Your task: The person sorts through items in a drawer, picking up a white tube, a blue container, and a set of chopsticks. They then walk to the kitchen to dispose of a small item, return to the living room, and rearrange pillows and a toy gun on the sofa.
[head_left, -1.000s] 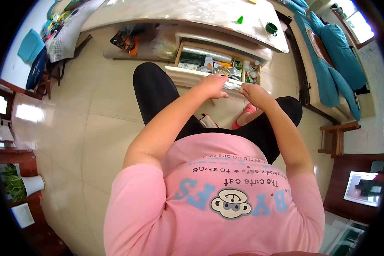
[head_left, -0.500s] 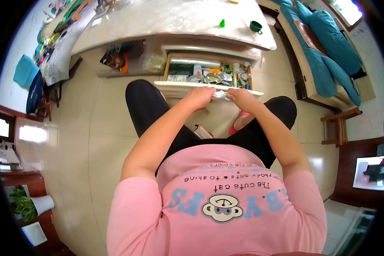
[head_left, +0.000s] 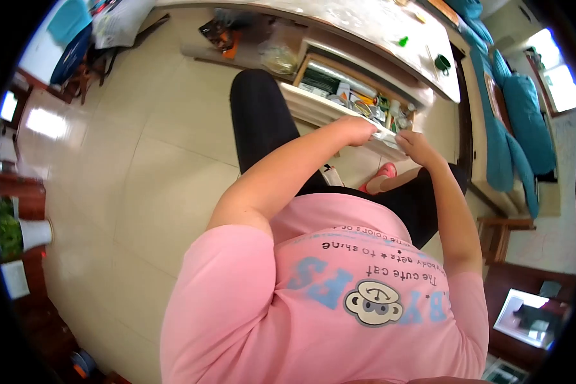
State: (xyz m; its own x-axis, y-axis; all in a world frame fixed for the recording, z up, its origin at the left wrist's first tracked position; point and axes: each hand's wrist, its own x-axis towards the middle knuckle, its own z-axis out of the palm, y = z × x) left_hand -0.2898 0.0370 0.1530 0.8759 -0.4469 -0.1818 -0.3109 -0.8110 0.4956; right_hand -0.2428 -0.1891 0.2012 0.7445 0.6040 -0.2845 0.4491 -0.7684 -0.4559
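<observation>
Between my two hands, above the front edge of the open drawer (head_left: 307,102), is a small crumpled white sheet (head_left: 386,136). Whether it is tissue or thin plastic I cannot tell. My left hand (head_left: 358,131) is closed on its left end, and my right hand (head_left: 416,148) pinches the right end. The fingertips are partly hidden. Packed into the drawer just beyond my hands are a clear roll (head_left: 336,77), a dark green packet (head_left: 323,81), small bottles and several mixed small items.
Above the drawer is a pale tabletop (head_left: 365,19) with a green mug (head_left: 441,64) and a small green object (head_left: 403,41). Left of the drawer, a shelf holds a plastic bag (head_left: 278,56). My knees flank the drawer. A blue-cushioned sofa (head_left: 486,115) stands at the right.
My view has turned left, so the drawer and table appear farther right and tilted. The white sheet looks more spread out between my hands, which both still hold it.
</observation>
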